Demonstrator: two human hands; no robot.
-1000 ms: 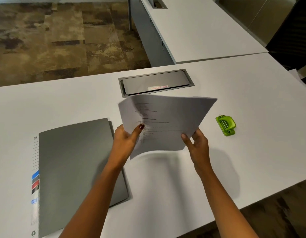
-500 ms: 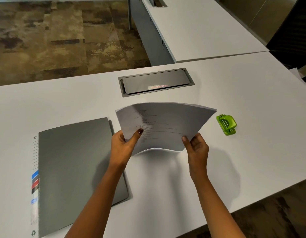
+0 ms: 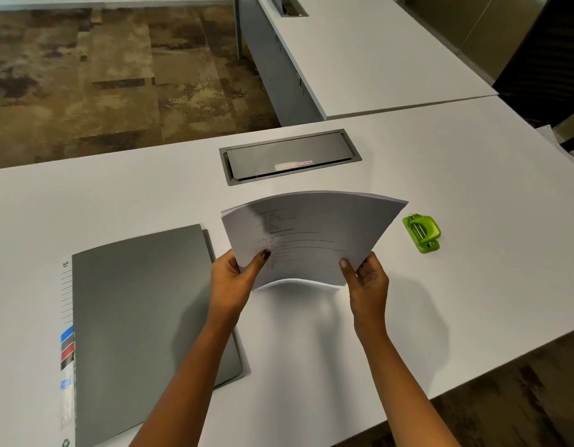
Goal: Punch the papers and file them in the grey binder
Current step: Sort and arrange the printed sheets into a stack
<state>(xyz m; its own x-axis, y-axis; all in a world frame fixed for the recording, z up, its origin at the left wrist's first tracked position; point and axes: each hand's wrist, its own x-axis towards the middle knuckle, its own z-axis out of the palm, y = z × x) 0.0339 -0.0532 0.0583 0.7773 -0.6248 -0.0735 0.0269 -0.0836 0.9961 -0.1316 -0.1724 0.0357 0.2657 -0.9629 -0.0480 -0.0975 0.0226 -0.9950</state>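
Holding a stack of papers (image 3: 314, 235) above the white desk (image 3: 456, 175), the person is gripping it with both bare hands at its near edge. The left hand (image 3: 234, 282) is pinching the near left corner, thumb lying on the printed top sheet and the other fingers hidden beneath — its grip is pressed onto the papers. The right hand (image 3: 368, 282) is doing the same at the near right corner, thumb on top, fingers curled under the stack. Between the two hands the near edge is bowing upward into an arch, and the far edge is fanning out wide, its right corner reaching toward the green hole punch (image 3: 422, 232). Faint lines of text are showing on the top sheet, too small to read.

The hole punch is sitting on the desk just to the right of the papers, not touching them and untouched by either hand. The grey binder (image 3: 140, 317) is lying flat and closed on the desk to the left, its right edge passing under the left forearm; coloured index tabs are sticking out along its left side. Beyond the papers a grey cable hatch (image 3: 289, 156) is lying flush in the desk, its lid shut. Farther back a second white desk is running away at an angle, with patterned brown carpet to its left — the papers are casting a soft shadow on the surface below them.
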